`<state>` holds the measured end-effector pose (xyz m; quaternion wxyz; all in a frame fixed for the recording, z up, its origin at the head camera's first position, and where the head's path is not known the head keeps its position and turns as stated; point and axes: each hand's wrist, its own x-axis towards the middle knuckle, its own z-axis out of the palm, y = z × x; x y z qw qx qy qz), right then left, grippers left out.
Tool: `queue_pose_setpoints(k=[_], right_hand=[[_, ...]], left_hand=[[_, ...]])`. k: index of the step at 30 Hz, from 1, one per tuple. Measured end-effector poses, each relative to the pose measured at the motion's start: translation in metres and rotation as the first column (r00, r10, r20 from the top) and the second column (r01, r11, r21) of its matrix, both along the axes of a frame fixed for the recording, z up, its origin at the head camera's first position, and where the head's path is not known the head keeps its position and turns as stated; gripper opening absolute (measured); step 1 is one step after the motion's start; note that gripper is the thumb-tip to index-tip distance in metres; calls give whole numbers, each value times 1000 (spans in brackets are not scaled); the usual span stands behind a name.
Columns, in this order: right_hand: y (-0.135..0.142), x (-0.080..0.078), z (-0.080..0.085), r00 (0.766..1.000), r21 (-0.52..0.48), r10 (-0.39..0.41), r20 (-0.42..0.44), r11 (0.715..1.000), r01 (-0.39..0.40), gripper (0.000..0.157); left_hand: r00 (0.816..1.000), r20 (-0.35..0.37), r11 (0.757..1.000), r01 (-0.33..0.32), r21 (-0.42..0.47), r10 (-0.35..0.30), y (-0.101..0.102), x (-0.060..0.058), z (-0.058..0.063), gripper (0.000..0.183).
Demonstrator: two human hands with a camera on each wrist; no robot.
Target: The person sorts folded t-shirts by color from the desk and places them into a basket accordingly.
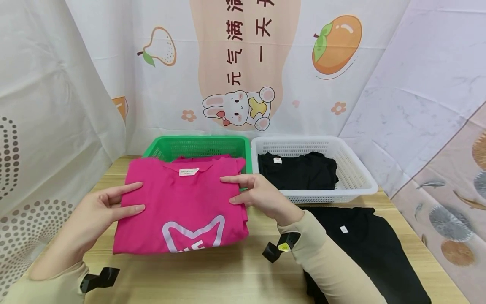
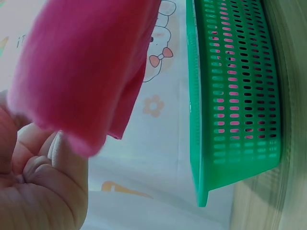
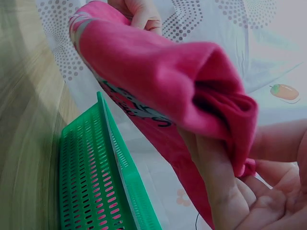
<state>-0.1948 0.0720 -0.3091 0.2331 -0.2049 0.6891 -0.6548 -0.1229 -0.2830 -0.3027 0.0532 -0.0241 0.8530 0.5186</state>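
Head view: folded pink shirt gripped by its sides alone

Above the wooden table, the shirt is held just in front of the green basket, hiding part of it; if moved forward too low, it could catch the basket and unfold. The left hand and right hand each pinch a side edge. Nothing visible supports the middle, so it may sag. The loose layers at the right edge could slip out if that pinch eases.
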Motion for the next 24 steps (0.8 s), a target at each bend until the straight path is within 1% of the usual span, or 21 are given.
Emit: queue_pose_setpoints(k=[3, 6, 9, 13, 17, 19, 21, 24], right_hand=[[0, -3, 0, 999, 25, -43, -21, 999, 44, 55], [0, -8, 0, 996, 35, -86, -21, 996, 86, 54], [0, -13, 2, 992, 31, -128, 1, 991, 128, 53], [0, -21, 4, 983, 13, -181, 34, 983, 181, 51], [-2, -28, 5, 974, 9, -225, 38, 974, 225, 49], [-2, -31, 5, 970, 10, -242, 31, 970, 242, 49], [-1, -33, 5, 967, 10, -256, 21, 967, 256, 48], [1, -36, 6, 962, 6, -274, 13, 962, 274, 49]], left_hand=[[999, -22, 999, -33, -3, 33, 2, -4, -1, 66], [995, -69, 996, -81, -25, 79, 5, -7, -2, 62], [980, -147, 989, -140, -54, 131, 8, -11, -3, 54], [955, -224, 977, -207, -40, 193, 12, -15, -3, 42], [940, -249, 970, -243, -19, 231, 17, -21, -2, 39], [937, -250, 966, -258, -19, 245, 18, -24, -2, 41], [936, -245, 964, -264, -22, 251, 19, -28, -2, 43], [943, -225, 967, -254, -7, 246, 20, -33, -1, 45]])
